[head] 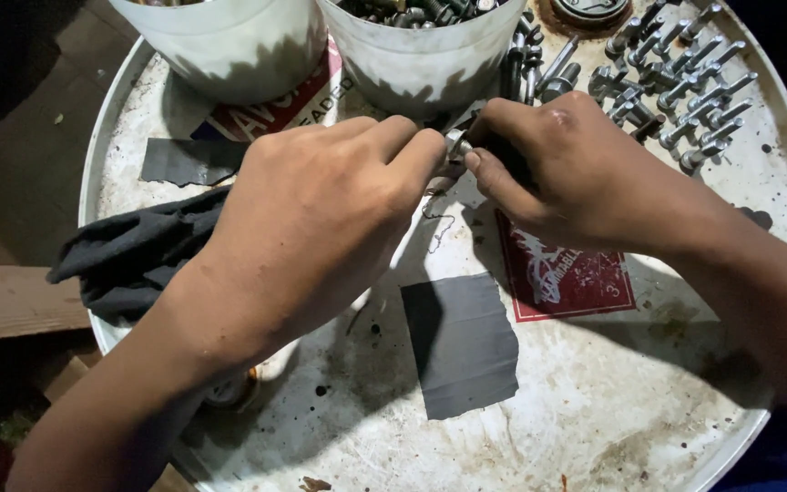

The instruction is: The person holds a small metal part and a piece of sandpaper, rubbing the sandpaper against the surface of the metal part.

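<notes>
Both hands (pixel 453 169) on small bolt (pixel 456 144), mid-drum lid (pixel 612 428), bare near rim

White drum lid (pixel 685 401), two white buckets (pixel 229 46), dark rag (pixel 129 255), grey tape patches (pixel 462 342), red label (pixel 576 278)

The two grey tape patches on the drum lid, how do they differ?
The lower tape patch lies in full view near the middle of the drum lid; the upper tape patch sits by the left rim, below a white bucket. The lower one is the larger and stands taller than wide; the upper one is a wide, low strip. The left hand covers the upper one's right end. Both are dark grey and lie flat.
</notes>
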